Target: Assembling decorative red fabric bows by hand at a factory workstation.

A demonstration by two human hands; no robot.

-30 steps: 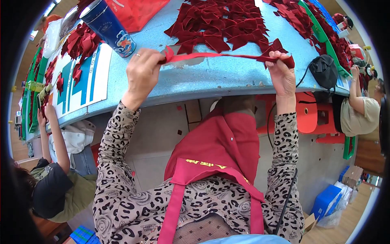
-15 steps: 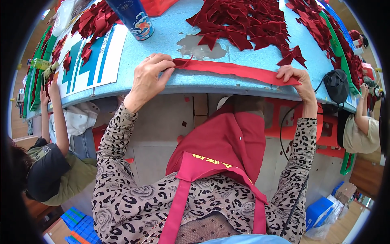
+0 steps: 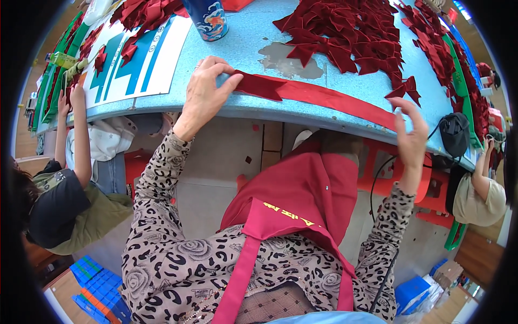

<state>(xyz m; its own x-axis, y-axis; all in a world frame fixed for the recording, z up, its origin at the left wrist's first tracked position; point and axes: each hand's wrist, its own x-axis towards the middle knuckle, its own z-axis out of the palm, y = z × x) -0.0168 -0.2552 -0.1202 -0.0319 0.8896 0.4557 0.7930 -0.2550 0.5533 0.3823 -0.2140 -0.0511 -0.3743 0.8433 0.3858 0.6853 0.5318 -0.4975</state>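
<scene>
A long red ribbon (image 3: 334, 101) lies along the near edge of the table, lighter side up. At its left end a dark velvet stretch (image 3: 258, 85) with a notched tip lies over it. My left hand (image 3: 208, 93) pinches this end between thumb and fingers. Beside the ribbon's right end is my right hand (image 3: 411, 132), fingers apart and apparently holding nothing; the ribbon's very tip is partly hidden there. Beyond the ribbon, a large heap of dark red velvet bows (image 3: 345, 35) covers the table, and one loose bow (image 3: 404, 90) sits nearest my right hand.
A blue cup (image 3: 208, 20) stands beyond my left hand, near a white and teal printed sheet (image 3: 175, 51). A black pouch (image 3: 454, 129) is at the right table edge. Co-workers' hands (image 3: 70, 100) show at far left and right. Red stools (image 3: 377, 162) stand below the table.
My right hand has let go of the ribbon's right end and opened. At the left end the dark velvet stretch now lies farther right over the ribbon.
</scene>
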